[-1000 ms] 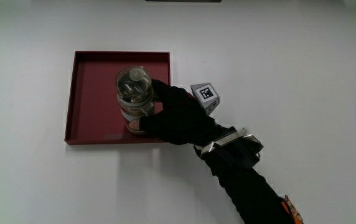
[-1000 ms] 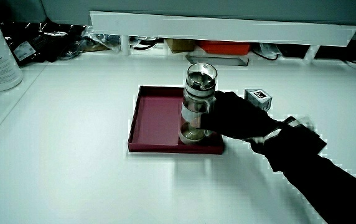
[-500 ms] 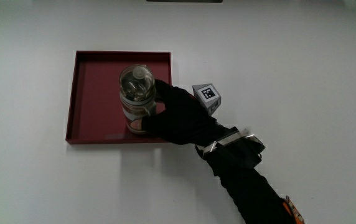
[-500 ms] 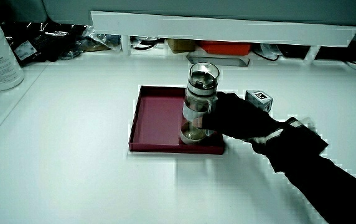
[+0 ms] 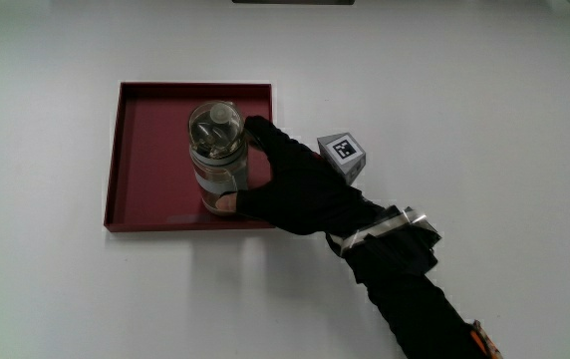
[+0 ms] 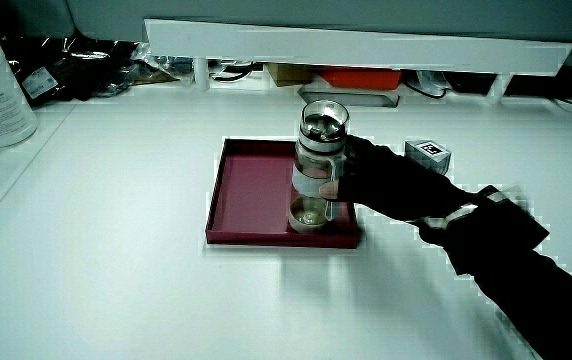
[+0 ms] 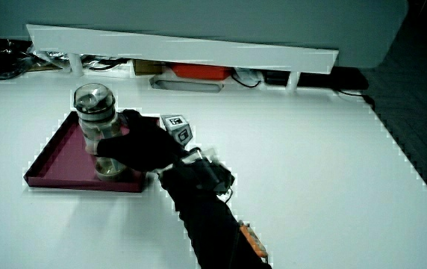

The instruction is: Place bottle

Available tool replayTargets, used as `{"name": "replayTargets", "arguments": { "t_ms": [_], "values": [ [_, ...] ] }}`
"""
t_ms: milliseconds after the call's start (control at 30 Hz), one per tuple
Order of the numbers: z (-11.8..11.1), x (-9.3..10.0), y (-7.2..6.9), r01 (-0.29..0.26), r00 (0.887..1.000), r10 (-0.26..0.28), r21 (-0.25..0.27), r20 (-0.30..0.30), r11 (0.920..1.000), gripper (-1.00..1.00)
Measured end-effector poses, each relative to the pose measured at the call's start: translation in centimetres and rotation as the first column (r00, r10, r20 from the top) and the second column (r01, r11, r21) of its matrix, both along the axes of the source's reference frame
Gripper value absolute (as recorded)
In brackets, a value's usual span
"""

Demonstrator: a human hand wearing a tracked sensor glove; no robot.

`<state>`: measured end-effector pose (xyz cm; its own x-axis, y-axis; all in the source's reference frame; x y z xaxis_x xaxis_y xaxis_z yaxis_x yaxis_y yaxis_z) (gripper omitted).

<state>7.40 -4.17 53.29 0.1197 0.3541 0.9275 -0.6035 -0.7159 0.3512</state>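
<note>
White table (image 5: 484, 90), low partition (image 6: 356, 45) at its edge, and the hand (image 5: 300, 184) wraps its fingers around the bottle (image 5: 217, 155), which stands upright in the red tray (image 5: 145, 160) just beside the hand.

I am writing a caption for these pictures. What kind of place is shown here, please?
Probably a lab or recording workspace, not a home: a plain white table, a low partition with cables and gear under it, and a hand in a black glove with a patterned cube.
</note>
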Motion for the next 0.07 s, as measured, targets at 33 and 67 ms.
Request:
{"name": "replayTargets", "arguments": {
  "t_ms": [33, 67],
  "values": [
    [-0.59, 0.20, 0.11, 0.004, 1.000, -0.004, 0.000, -0.009, 1.0000, -0.93],
    [-1.04, 0.50, 0.21, 0.012, 0.999, -0.012, 0.020, -0.040, 0.9997, -0.96]
  ]
}}
